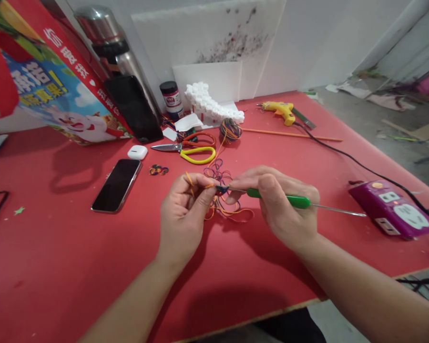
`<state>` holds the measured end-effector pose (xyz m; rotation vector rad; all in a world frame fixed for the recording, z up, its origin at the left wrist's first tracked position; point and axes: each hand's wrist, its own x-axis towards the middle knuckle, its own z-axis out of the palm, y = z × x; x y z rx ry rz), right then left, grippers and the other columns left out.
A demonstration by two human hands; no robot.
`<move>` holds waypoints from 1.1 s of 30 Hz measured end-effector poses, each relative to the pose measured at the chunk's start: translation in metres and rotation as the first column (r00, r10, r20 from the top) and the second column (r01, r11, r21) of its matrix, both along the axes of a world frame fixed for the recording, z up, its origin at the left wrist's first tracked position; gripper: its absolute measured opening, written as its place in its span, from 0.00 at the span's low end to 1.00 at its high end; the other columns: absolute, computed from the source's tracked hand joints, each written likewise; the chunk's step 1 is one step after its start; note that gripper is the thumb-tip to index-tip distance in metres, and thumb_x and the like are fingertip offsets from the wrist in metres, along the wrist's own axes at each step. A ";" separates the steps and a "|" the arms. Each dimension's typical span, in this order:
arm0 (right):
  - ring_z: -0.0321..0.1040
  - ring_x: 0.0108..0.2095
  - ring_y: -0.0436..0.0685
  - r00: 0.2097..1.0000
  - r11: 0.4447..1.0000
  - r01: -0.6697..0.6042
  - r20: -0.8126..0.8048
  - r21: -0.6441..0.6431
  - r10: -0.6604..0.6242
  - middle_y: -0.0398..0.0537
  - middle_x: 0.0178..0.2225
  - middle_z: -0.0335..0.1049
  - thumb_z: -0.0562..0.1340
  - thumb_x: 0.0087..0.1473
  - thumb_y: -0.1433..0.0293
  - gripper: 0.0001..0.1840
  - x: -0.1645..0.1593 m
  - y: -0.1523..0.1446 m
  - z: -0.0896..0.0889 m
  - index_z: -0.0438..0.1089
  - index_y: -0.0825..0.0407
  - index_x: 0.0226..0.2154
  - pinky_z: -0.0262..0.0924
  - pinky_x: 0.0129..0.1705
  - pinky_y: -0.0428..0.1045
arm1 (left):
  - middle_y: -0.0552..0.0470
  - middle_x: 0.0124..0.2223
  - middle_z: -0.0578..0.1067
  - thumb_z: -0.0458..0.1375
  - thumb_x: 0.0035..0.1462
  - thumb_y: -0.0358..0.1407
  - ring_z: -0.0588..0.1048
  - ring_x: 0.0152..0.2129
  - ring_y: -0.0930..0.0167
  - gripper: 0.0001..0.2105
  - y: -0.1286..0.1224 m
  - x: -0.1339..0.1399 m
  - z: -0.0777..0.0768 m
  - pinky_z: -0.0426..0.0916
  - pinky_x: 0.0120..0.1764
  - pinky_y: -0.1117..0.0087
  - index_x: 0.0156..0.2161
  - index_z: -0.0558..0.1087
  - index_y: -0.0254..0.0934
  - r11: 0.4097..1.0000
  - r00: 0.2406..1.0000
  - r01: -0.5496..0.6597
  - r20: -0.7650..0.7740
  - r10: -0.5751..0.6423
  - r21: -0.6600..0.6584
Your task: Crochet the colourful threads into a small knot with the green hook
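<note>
Green tool handle (298,201) looks hard and easy to grip; the right hand (289,220) holds it. The left hand (183,209) pinches soft-looking yarn (222,189).

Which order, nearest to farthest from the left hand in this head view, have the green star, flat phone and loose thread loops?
1. Loose thread loops, just right of the left hand.
2. Flat phone, to its left.
3. Green star, farther left.

Table (57,267): red top, pale brown near edge
Wall (318,43): whitish, behind the table
Panel (175,35): white, dark-speckled, against the wall
Floor (389,121): grey, scraps (373,97) scattered at right
Light: soft, shadows on the tabletop
</note>
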<state>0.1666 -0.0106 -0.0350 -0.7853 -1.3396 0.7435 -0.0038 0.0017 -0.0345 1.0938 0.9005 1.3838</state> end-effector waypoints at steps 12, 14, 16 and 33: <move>0.83 0.35 0.55 0.996 0.993 0.018 0.089 0.114 -0.029 0.48 0.32 0.85 0.62 0.74 0.68 0.16 0.000 -0.001 0.009 0.88 0.48 0.43 0.78 0.38 0.50 | 0.57 0.33 0.78 0.69 0.66 0.38 0.75 0.27 0.78 0.05 -0.001 -0.003 0.003 0.72 0.31 0.82 0.39 0.81 0.42 0.999 0.989 0.033 -0.142 -0.037 -0.030; 0.82 0.35 0.55 0.992 0.989 0.017 0.122 0.144 -0.035 0.48 0.32 0.85 0.61 0.73 0.69 0.16 0.000 -0.001 0.011 0.88 0.48 0.44 0.78 0.38 0.49 | 0.56 0.34 0.78 0.69 0.66 0.41 0.76 0.28 0.78 0.06 -0.002 -0.003 0.001 0.73 0.31 0.82 0.40 0.80 0.42 0.998 0.991 0.042 -0.124 -0.047 -0.043; 0.82 0.35 0.55 0.990 0.988 0.024 0.137 0.155 -0.045 0.48 0.32 0.85 0.61 0.73 0.69 0.16 0.001 -0.002 0.012 0.88 0.48 0.43 0.78 0.37 0.49 | 0.56 0.36 0.79 0.68 0.67 0.42 0.77 0.31 0.78 0.06 -0.003 -0.003 0.000 0.75 0.34 0.82 0.41 0.81 0.43 0.999 0.992 0.040 -0.121 -0.043 -0.032; 0.82 0.36 0.54 0.988 0.991 0.026 0.150 0.131 -0.045 0.48 0.32 0.85 0.61 0.73 0.70 0.17 0.000 -0.005 0.016 0.87 0.49 0.42 0.78 0.38 0.48 | 0.56 0.35 0.78 0.67 0.68 0.38 0.75 0.30 0.79 0.02 -0.006 -0.005 -0.003 0.73 0.35 0.82 0.42 0.82 0.45 0.996 0.990 0.012 -0.139 0.000 0.084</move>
